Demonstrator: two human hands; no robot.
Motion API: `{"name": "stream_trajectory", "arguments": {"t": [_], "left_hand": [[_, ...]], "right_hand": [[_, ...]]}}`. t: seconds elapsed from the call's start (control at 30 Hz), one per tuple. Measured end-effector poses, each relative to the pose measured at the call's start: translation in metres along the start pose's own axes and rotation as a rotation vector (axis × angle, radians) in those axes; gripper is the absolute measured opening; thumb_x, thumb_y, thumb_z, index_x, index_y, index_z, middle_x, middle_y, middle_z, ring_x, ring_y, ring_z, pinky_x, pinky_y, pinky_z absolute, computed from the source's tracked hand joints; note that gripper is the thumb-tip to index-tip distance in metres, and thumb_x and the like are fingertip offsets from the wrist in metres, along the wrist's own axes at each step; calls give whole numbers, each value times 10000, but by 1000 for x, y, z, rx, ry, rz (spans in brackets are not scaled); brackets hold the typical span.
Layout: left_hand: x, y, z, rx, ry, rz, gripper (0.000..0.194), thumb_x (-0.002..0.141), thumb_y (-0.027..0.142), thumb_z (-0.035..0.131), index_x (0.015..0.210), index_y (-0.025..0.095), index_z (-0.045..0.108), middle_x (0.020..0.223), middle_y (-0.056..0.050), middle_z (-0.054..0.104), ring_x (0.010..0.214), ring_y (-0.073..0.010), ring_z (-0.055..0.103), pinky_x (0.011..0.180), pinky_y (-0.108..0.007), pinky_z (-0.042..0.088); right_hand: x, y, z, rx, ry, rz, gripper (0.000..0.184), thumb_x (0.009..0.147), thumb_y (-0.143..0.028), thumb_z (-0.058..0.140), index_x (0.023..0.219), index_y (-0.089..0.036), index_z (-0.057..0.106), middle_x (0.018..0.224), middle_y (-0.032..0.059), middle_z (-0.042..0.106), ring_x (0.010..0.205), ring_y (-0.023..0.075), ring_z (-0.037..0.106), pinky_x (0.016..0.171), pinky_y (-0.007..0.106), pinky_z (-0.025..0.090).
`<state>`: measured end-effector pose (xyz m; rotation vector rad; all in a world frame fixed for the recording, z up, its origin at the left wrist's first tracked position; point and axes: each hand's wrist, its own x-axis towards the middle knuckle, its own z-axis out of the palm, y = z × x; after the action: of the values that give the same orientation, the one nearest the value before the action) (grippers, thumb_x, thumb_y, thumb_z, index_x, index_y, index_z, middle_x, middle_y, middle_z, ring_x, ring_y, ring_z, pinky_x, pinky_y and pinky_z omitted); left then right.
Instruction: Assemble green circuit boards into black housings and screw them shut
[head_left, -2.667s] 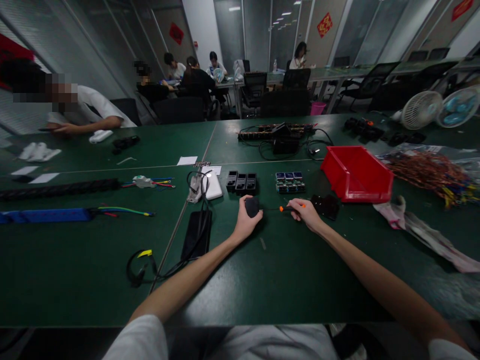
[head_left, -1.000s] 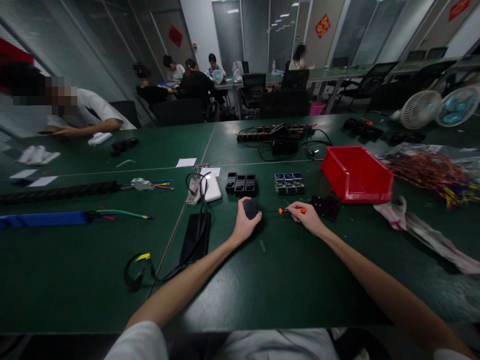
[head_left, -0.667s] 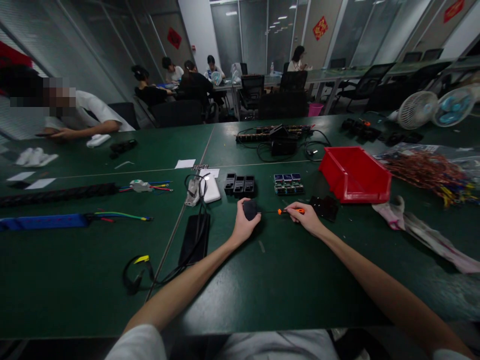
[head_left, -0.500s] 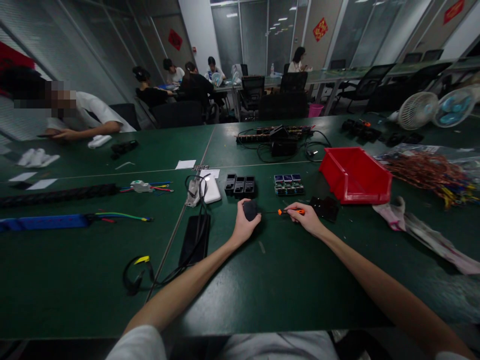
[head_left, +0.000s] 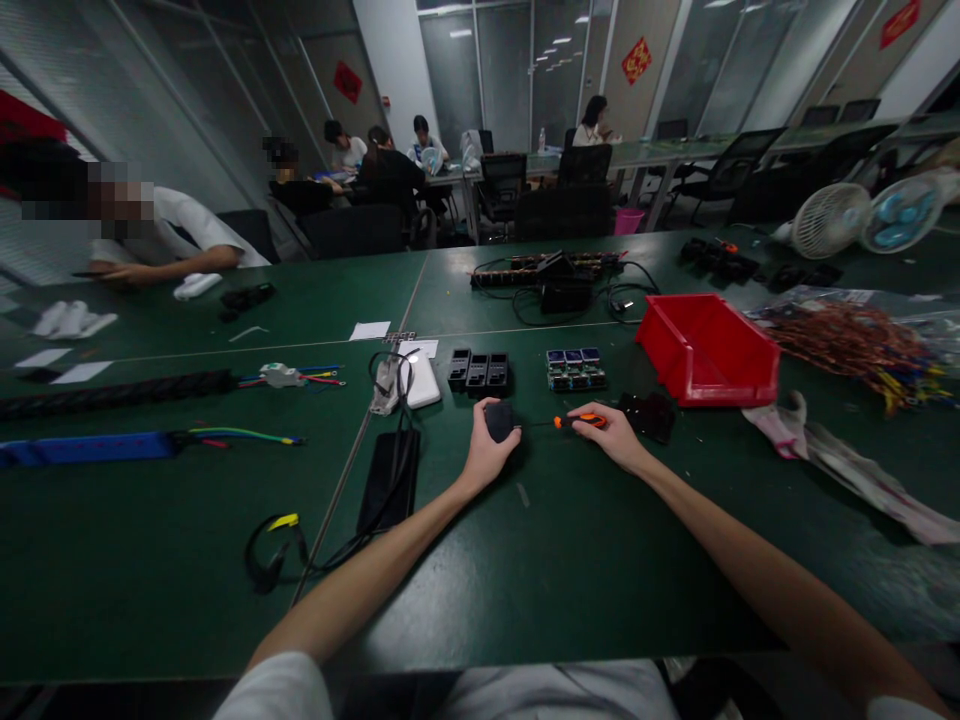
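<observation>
A small dark, boxy case (head_left: pixel 499 420) is gripped between the thumb and fingers of my left hand (head_left: pixel 486 446), resting at the table's middle. My right hand (head_left: pixel 609 436) is closed on an orange-and-black screwdriver (head_left: pixel 589 421). Its thin shaft points left and its tip meets the right side of the case, by my left thumb. Behind the case stand several black plastic housings (head_left: pixel 478 372) in a row. Small circuit boards with screens (head_left: pixel 575 368) lie in a block to their right. A glossy black piece (head_left: pixel 651 416) lies just beyond my right hand.
A red bin (head_left: pixel 709 350) stands on the right, beside bundled wires (head_left: pixel 847 340). On the left lie a black phone (head_left: pixel 388 482) under a looped cable, a white power bank (head_left: pixel 422 378) and a blue power strip (head_left: pixel 90 447). A person (head_left: pixel 172 235) sits across the table at left.
My right fingers have shifted around the screwdriver's handle, with more of the handle showing now. Its tip stays at the case, which my left hand keeps holding. The view has shifted slightly.
</observation>
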<state>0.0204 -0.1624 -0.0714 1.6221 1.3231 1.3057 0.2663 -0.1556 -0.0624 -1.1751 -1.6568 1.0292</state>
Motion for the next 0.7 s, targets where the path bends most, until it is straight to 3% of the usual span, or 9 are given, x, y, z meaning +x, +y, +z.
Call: {"name": "stream_trajectory", "arguments": {"t": [0.2, 0.33, 0.57, 0.7], "left_hand": [[0, -2, 0, 11, 6, 12, 489, 746, 258, 629, 1175, 227, 398, 1035, -25, 468, 908, -142, 482, 858, -276, 404], [-1, -1, -1, 1, -1, 4, 483, 752, 264, 626, 1175, 235, 395, 1017, -17, 465, 881, -134, 478, 837, -266, 406], [-1, 0, -2, -5, -12, 4, 490, 753, 269, 629, 1179, 232, 388, 1024, -21, 461, 854, -128, 476, 796, -253, 413], [-1, -1, -2, -7, -9, 2, 492, 751, 263, 627, 1181, 234, 389, 1030, -23, 463, 859, -130, 481, 801, -256, 414]], "right_hand": [[1, 9, 5, 268, 10, 58, 353, 826, -409, 600, 1098, -183, 605, 738, 13, 609, 641, 140, 564, 631, 287, 457], [3, 10, 9, 357, 19, 90, 340, 845, -450, 563, 1029, -166, 598, 713, 25, 620, 626, 142, 566, 600, 279, 451], [2, 5, 9, 199, 28, 101, 320, 847, -483, 547, 856, -167, 593, 527, -55, 440, 458, 85, 392, 454, 226, 292], [2, 5, 8, 138, 28, 67, 288, 832, -458, 581, 836, -170, 583, 561, -48, 456, 485, 87, 396, 468, 231, 295]]}}
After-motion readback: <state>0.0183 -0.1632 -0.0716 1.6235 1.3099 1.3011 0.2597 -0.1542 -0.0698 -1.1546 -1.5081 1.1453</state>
